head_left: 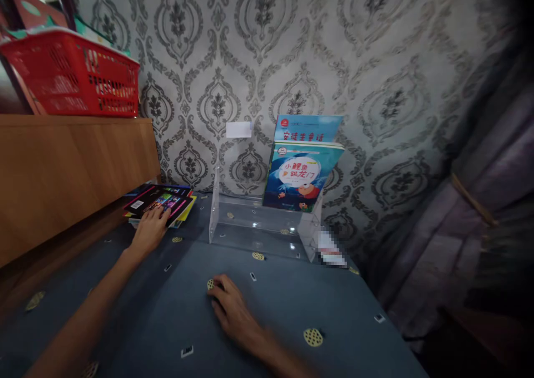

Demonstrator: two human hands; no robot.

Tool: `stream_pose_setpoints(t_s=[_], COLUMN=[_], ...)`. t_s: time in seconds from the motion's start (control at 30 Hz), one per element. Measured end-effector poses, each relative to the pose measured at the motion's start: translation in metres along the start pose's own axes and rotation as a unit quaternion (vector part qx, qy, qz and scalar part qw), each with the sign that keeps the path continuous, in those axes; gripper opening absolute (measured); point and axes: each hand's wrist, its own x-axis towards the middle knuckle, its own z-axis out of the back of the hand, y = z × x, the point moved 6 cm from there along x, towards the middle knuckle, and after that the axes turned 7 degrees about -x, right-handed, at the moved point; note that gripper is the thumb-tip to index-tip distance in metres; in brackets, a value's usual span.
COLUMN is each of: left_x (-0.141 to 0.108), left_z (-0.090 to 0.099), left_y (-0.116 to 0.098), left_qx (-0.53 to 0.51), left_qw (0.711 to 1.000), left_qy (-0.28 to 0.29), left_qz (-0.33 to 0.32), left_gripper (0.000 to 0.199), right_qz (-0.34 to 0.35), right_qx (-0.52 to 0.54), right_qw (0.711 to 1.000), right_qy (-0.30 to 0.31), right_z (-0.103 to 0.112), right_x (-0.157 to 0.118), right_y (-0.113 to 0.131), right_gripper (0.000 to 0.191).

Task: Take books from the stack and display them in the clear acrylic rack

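My left hand [152,226] lies on a stack of books at the left, its fingers stretched over the black cover of the top book [144,199]. Other book edges, one yellow, stick out under it. Low over the tablecloth in front, my right hand [233,308] holds nothing; its fingers are loosely bent and apart. Beyond it stands a clear acrylic book stand [306,236]. Two blue picture books lean upright in the stand's right half, the front book [300,177] partly covering the rear book [308,127].
A red plastic basket [106,77] stands on a wooden cabinet [83,161] at the left. Behind the table is a patterned wall with a white label [238,129] in front of it. A tied curtain [442,255] hangs to the right. A blurred-out item [331,250] lies beside the stand.
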Motion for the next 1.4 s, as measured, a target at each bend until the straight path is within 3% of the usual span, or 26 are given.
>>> stream_pose_setpoints(t_s=[0.37, 0.57, 0.93, 1.2, 1.4], left_x=[-0.035, -0.052, -0.1, -0.13, -0.129], left_z=[-0.01, -0.011, -0.004, -0.004, 0.0], left_y=[0.003, -0.007, -0.058, -0.092, -0.125], left_qx=[-0.027, -0.055, 0.023, -0.031, -0.06], left_qw=[0.999, 0.998, 0.998, 0.988, 0.983], left_qy=[-0.027, -0.014, 0.064, 0.153, 0.172], left_qz=[-0.016, 0.0, -0.007, -0.012, -0.028], left_gripper=[0.052, 0.053, 0.053, 0.054, 0.049], right_qz=[-0.008, -0.003, 0.016, -0.014, -0.054], right_qx=[-0.022, -0.022, 0.01, 0.034, 0.047], right_qw=[1.0, 1.0, 0.999, 0.999, 0.99], right_qy=[-0.001, -0.003, -0.027, -0.033, -0.119], right_z=[0.004, 0.004, -0.006, 0.004, 0.012], right_x=[-0.002, 0.001, 0.0, 0.004, -0.001], right_y=[0.005, 0.003, -0.009, -0.004, -0.01], right_gripper=[0.025, 0.025, 0.03, 0.027, 0.024])
